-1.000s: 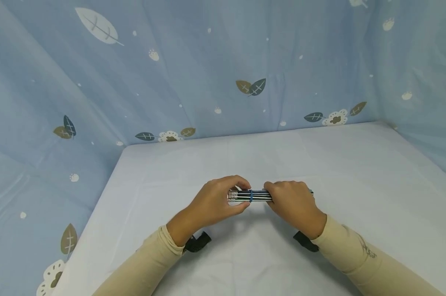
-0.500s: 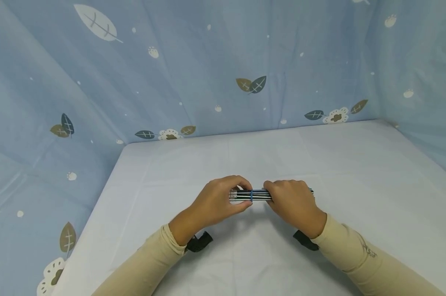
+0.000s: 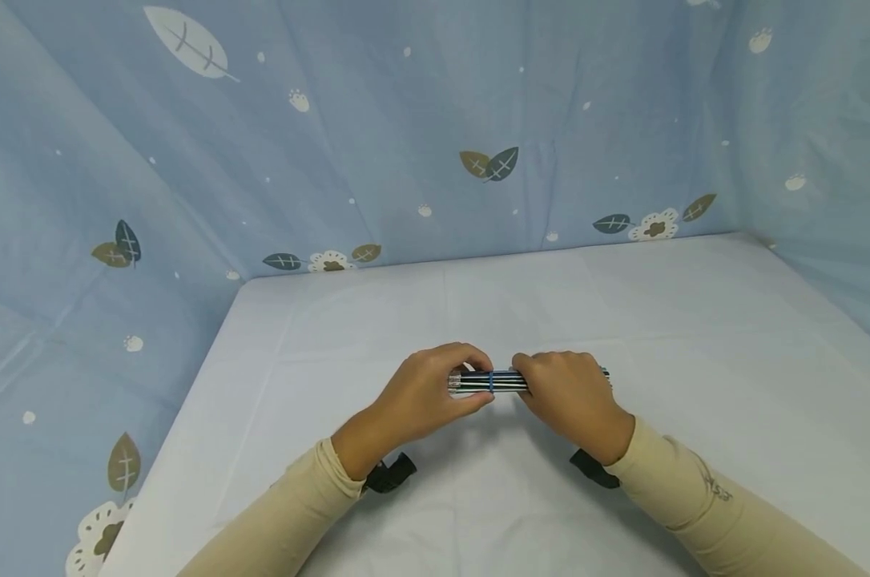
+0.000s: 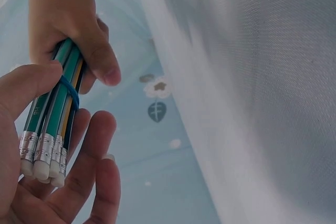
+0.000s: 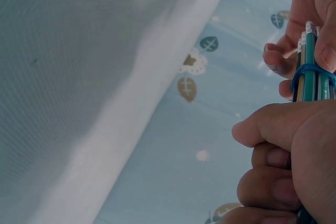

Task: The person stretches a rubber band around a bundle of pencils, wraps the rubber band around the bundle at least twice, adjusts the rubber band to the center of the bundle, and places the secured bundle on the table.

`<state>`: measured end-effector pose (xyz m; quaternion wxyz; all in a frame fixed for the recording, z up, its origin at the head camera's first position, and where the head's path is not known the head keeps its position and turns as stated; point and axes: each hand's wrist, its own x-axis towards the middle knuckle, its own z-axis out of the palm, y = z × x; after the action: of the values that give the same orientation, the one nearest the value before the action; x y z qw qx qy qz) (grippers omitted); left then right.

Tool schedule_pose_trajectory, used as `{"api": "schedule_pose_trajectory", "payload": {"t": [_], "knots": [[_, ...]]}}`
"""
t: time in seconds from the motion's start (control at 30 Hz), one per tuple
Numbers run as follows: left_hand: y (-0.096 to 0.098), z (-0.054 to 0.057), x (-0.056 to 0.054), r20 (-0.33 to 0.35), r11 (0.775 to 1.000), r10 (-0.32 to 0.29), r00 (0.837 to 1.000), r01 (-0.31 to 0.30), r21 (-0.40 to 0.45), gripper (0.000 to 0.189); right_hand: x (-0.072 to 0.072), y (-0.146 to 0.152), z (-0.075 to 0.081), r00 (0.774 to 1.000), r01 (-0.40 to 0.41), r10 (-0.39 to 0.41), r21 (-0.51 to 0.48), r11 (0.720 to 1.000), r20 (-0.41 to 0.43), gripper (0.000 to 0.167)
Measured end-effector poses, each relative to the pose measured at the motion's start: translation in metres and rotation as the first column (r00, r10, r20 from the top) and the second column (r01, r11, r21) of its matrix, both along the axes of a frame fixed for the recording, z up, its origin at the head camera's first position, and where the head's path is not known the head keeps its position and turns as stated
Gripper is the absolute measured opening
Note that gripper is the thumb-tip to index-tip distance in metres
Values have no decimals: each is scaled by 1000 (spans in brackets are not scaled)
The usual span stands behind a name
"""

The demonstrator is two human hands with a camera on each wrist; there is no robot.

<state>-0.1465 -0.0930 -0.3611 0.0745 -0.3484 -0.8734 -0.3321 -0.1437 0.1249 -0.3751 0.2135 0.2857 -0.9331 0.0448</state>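
Note:
A bundle of pencils (image 3: 509,383) is held level above the white surface, between both hands. A blue rubber band (image 3: 490,381) circles it near the eraser ends. My left hand (image 3: 428,393) pinches the bundle at the band, thumb on one side and fingertips on the other. The left wrist view shows green and dark pencils (image 4: 55,116) with silver ferrules and white erasers. My right hand (image 3: 568,397) grips the other part of the bundle, hiding much of it. In the right wrist view, the rubber band (image 5: 313,70) lies just beyond the right thumb.
A white cloth-covered table (image 3: 442,312) lies beneath the hands. Blue fabric (image 3: 406,120) printed with leaves and flowers hangs behind it and at both sides. Black wrist pieces (image 3: 390,473) show under the sleeves.
My left hand has shifted very slightly to the right, closer to the right hand. Both hands keep their hold on the pencils.

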Motion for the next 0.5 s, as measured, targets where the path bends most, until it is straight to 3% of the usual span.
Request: {"api": "schedule_pose_trajectory", "payload": {"t": [0.5], "knots": [[3, -1, 0, 17, 1000, 0, 1000, 0, 7, 31, 1, -1, 0, 1000, 1, -1, -1, 1000, 4, 27]]}}
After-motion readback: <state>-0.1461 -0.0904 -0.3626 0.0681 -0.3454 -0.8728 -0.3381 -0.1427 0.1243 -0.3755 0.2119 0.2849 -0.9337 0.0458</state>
